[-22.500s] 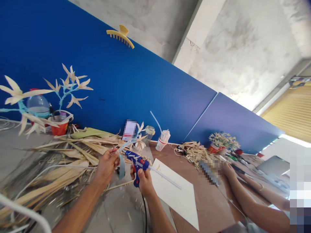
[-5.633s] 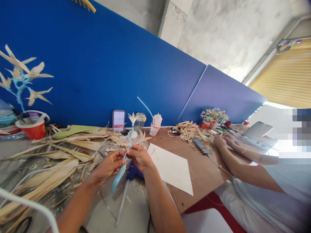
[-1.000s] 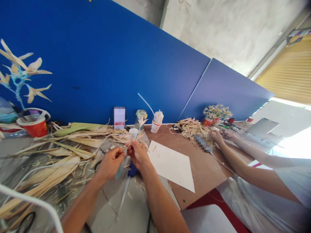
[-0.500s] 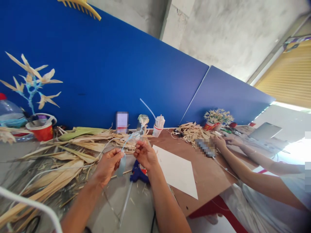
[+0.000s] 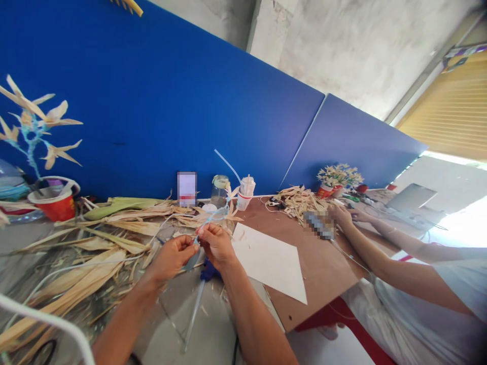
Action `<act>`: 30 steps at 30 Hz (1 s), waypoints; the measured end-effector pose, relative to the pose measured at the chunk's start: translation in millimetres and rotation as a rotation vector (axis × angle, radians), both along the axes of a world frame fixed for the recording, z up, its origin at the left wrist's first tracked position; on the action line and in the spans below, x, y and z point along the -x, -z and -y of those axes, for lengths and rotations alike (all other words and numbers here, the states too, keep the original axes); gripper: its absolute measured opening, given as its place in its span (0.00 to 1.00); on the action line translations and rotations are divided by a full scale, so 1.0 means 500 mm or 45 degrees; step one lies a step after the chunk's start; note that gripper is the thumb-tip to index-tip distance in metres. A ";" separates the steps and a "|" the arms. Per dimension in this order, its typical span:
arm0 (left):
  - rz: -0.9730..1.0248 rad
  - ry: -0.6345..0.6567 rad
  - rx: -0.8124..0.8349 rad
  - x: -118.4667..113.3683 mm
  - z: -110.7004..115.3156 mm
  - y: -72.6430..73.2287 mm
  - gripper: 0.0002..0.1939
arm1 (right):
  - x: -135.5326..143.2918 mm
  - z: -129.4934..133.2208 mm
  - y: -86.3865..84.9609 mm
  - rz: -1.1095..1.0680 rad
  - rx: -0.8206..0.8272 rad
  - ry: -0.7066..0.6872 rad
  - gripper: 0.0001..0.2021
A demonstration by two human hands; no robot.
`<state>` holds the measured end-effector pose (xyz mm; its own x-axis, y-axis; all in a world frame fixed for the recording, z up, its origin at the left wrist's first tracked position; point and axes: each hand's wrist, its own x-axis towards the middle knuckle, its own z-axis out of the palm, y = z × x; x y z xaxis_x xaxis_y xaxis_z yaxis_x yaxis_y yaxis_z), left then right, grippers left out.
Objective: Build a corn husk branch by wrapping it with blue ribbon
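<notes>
Close together over the near table, both of my hands are closed in a pinch. My left hand (image 5: 175,257) grips the lower end of a thin stem wrapped in light blue, and a blue strip (image 5: 191,262) dangles below its fingers. Just above, my right hand (image 5: 218,247) pinches the same blue-wrapped stem (image 5: 211,217). At the stem's far end are pale corn-husk flowers (image 5: 231,195), pointing away from me. A dark blue glue gun (image 5: 207,271) lies partly hidden under my right wrist, with a clear glue stick (image 5: 195,314) running toward me.
Dry corn husks (image 5: 91,274) cover the left side, crossed by a white cable. A red cup (image 5: 55,207), phone (image 5: 187,190), jar (image 5: 219,192) and white cup (image 5: 245,195) stand along the blue partition (image 5: 152,101). White paper (image 5: 270,263) lies rightward, near another person's arms (image 5: 373,248).
My right hand, which was apart with loosely curled fingers, has come left and closed on the stem next to my left hand. The view has shifted slightly.
</notes>
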<state>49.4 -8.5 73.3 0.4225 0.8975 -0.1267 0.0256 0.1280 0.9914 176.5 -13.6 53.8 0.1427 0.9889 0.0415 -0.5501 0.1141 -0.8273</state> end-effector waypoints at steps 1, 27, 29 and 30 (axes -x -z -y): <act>-0.018 -0.025 -0.045 -0.001 -0.002 0.002 0.19 | 0.002 -0.001 0.002 0.034 0.001 0.030 0.09; -0.179 0.004 -0.280 -0.010 -0.001 0.011 0.18 | -0.041 -0.014 -0.003 0.005 -0.029 0.186 0.10; -0.218 0.032 -0.308 -0.009 -0.001 0.014 0.17 | -0.041 -0.016 -0.001 0.019 -0.031 0.241 0.12; -0.236 0.041 -0.319 -0.009 -0.003 0.017 0.16 | -0.042 -0.017 0.000 0.031 -0.031 0.262 0.13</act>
<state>53.8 -7.2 64.7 0.4419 0.8969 0.0194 0.2086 -0.1237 0.9701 197.3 -4.9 53.8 0.3402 0.9377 0.0711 -0.4928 0.2421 -0.8358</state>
